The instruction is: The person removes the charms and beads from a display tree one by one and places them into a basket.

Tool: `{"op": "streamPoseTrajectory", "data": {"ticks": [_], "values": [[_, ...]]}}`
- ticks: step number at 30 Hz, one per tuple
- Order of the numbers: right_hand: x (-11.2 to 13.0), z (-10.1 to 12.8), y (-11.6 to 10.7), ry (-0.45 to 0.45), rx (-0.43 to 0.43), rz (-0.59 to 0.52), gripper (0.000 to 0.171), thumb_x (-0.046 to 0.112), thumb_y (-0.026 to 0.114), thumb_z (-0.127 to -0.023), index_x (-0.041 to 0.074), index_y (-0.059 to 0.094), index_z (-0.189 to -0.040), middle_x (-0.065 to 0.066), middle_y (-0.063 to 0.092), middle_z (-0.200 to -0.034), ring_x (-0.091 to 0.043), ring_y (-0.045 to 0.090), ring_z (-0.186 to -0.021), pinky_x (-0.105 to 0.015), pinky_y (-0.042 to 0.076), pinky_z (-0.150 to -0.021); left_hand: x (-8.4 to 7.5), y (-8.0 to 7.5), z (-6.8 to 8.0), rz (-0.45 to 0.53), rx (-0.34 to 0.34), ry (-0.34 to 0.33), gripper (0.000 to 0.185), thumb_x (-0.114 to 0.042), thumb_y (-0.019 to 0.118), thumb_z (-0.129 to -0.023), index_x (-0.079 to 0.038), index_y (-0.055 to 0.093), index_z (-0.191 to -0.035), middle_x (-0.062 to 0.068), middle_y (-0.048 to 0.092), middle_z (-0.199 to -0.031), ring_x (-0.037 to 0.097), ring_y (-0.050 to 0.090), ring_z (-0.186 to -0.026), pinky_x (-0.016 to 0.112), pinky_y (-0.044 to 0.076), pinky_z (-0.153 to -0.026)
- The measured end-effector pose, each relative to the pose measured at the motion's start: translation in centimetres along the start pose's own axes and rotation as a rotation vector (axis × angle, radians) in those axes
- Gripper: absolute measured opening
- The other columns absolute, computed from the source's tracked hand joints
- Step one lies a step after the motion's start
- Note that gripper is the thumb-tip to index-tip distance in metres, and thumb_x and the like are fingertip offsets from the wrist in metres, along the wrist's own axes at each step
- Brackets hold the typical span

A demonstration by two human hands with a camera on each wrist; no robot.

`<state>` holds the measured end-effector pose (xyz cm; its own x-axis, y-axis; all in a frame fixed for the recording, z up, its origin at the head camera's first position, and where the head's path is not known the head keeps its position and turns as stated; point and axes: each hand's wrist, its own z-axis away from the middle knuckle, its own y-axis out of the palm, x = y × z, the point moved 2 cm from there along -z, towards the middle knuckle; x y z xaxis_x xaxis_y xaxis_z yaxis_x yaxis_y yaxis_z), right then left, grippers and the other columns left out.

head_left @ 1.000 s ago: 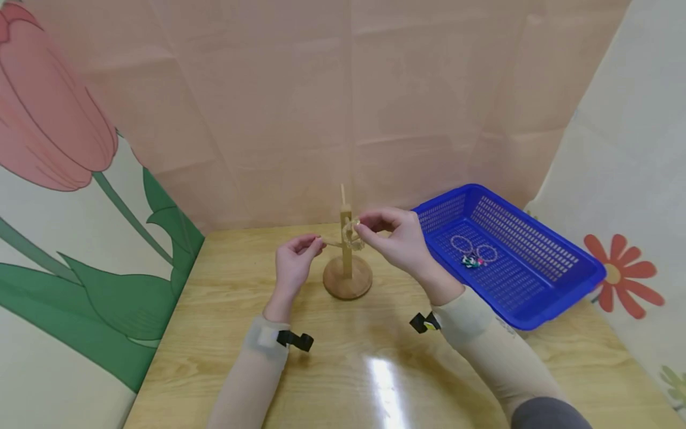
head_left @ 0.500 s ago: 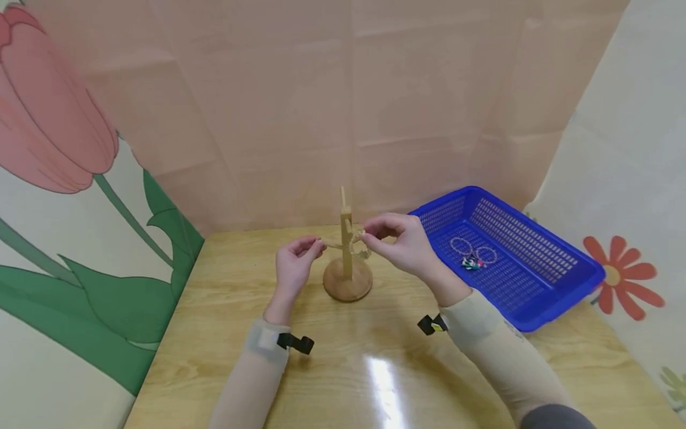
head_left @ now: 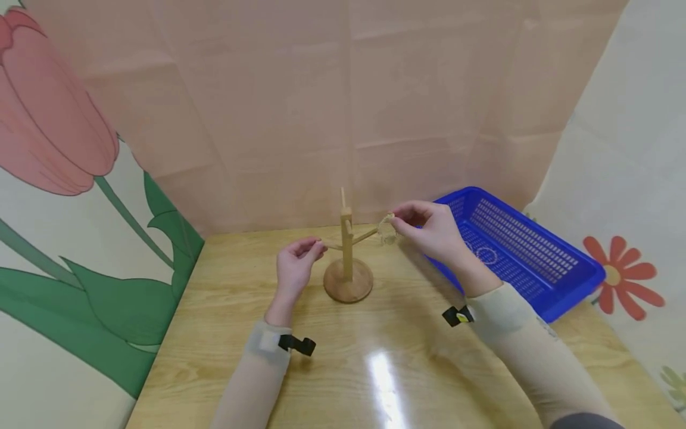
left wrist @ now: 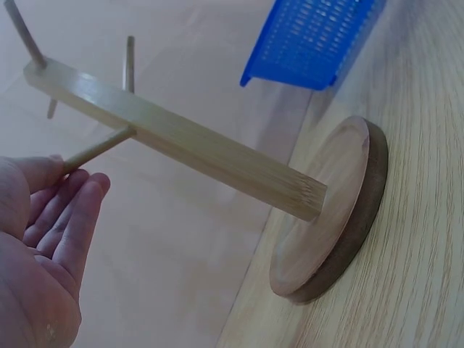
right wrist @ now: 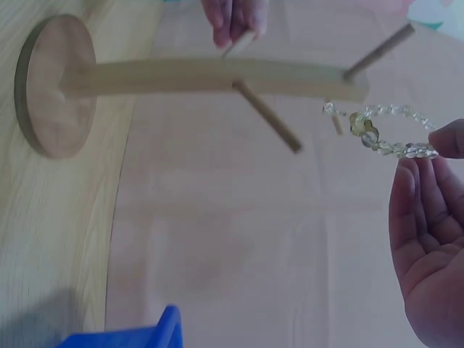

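A wooden stand [head_left: 348, 253] with a round base and several thin pegs stands upright on the table. My left hand [head_left: 295, 267] pinches the tip of its left peg [left wrist: 98, 151] between thumb and fingers. My right hand [head_left: 433, 233] pinches a clear beaded bracelet [right wrist: 417, 150] by its edge, with a larger yellowish bead and a small dangling end. In the head view the bracelet hangs close to the tip of the right peg [head_left: 365, 236]; the right wrist view shows it apart from the pegs.
A blue plastic basket [head_left: 527, 229] stands to the right, partly behind the right forearm. Beaded rings [head_left: 486, 255] lie inside it, partly hidden by the arm. The wooden table [head_left: 343, 357] meets a pink backdrop [head_left: 268, 119] behind the stand.
My right hand has moved right with the bracelet, from beside the post to near the right peg's tip. That peg now shows. My left hand has stayed on its peg.
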<state>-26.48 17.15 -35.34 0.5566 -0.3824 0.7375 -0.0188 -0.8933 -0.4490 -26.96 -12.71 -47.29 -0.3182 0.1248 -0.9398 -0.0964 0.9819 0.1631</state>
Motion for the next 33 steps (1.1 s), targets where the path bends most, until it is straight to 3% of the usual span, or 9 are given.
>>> {"op": "streamPoseTrajectory", "data": {"ticks": [7, 17, 33], "values": [[-1.6, -0.2, -2.4, 0.081, -0.014, 0.04, 0.016, 0.018, 0.08, -0.099, 0.006, 0.08, -0.11, -0.008, 0.078, -0.096, -0.011, 0.071, -0.078, -0.017, 0.058, -0.065, 0.0, 0.2, 0.0, -0.006, -0.001, -0.01, 0.021, -0.003, 0.078, -0.098, 0.013, 0.074, -0.111, 0.02, 0.079, -0.101, 0.016, 0.078, -0.088, 0.032, 0.067, -0.083], [-4.1, 0.4, -5.4, 0.183, -0.016, 0.144, 0.022, 0.029, 0.079, -0.1, 0.009, 0.079, -0.111, -0.005, 0.077, -0.098, -0.014, 0.069, -0.083, -0.017, 0.056, -0.067, 0.3, 0.3, 0.0, -0.01, 0.009, 0.004, 0.022, -0.003, 0.078, -0.099, 0.014, 0.074, -0.112, 0.028, 0.077, -0.105, 0.016, 0.078, -0.088, 0.031, 0.067, -0.084], [-6.6, 1.6, -9.3, 0.276, -0.042, 0.251, 0.031, 0.04, 0.074, -0.103, 0.012, 0.076, -0.116, -0.007, 0.075, -0.107, -0.015, 0.068, -0.089, -0.013, 0.055, -0.07, 0.2, 0.6, 0.0, -0.021, -0.019, -0.011, 0.02, 0.001, 0.076, -0.099, 0.015, 0.073, -0.113, 0.032, 0.075, -0.108, 0.013, 0.078, -0.086, 0.028, 0.066, -0.081]]}}
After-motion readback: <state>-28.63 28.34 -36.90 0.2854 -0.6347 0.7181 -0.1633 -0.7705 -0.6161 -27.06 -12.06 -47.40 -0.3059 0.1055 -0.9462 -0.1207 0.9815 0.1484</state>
